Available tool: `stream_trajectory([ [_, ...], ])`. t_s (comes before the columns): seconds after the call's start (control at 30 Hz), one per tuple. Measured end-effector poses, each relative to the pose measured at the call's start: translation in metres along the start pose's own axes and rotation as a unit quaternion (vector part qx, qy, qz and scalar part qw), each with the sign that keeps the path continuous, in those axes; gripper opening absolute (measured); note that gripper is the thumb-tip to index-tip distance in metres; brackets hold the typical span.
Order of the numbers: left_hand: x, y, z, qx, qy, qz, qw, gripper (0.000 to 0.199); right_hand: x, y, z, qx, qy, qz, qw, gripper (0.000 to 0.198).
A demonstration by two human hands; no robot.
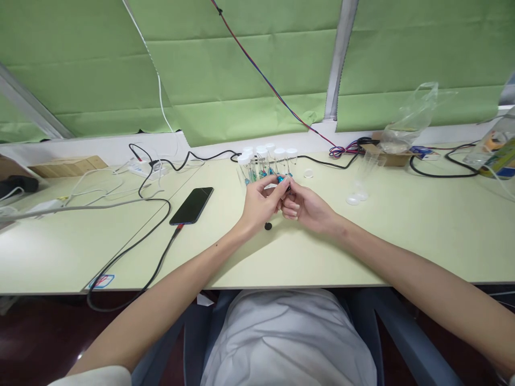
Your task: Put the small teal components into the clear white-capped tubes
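Observation:
Both hands meet above the middle of the table, fingers closed on a small blue and dark part [281,178] whose kind I cannot make out. My left hand [260,201] pinches it from the left between thumb and forefinger. From the right, my right hand [304,206] grips the same part, its other fingers curled underneath. Just behind the hands stand several clear tubes with white caps [261,154], with small blue and green pieces inside. A small black disc [268,226] lies on the table below my left hand. A white cap [308,173] rests behind my right hand.
Several clear tubes [364,174] lie to the right, near a cardboard box [396,157] and a plastic bag [414,118]. On the left, a phone [192,206] is plugged into a black cable [159,262] that hangs over the table's front edge. A power strip [147,167] stands at the back.

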State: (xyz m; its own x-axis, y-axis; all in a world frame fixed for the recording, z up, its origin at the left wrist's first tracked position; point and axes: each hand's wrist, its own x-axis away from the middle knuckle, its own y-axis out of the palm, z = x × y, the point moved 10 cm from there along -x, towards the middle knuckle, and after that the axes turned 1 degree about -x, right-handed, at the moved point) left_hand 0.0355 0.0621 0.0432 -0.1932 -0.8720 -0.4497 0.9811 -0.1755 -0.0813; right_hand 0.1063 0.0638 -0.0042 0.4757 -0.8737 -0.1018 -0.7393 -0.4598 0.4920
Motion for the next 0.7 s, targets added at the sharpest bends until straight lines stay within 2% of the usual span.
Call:
stream_trajectory([
  [0.7, 0.0035, 0.0048, 0.0082, -0.004, 0.002, -0.013, 1.000, 0.040, 0.0016, 0.0003, -0.0007, 0.023, -0.003, -0.003, 1.000, 0.043],
])
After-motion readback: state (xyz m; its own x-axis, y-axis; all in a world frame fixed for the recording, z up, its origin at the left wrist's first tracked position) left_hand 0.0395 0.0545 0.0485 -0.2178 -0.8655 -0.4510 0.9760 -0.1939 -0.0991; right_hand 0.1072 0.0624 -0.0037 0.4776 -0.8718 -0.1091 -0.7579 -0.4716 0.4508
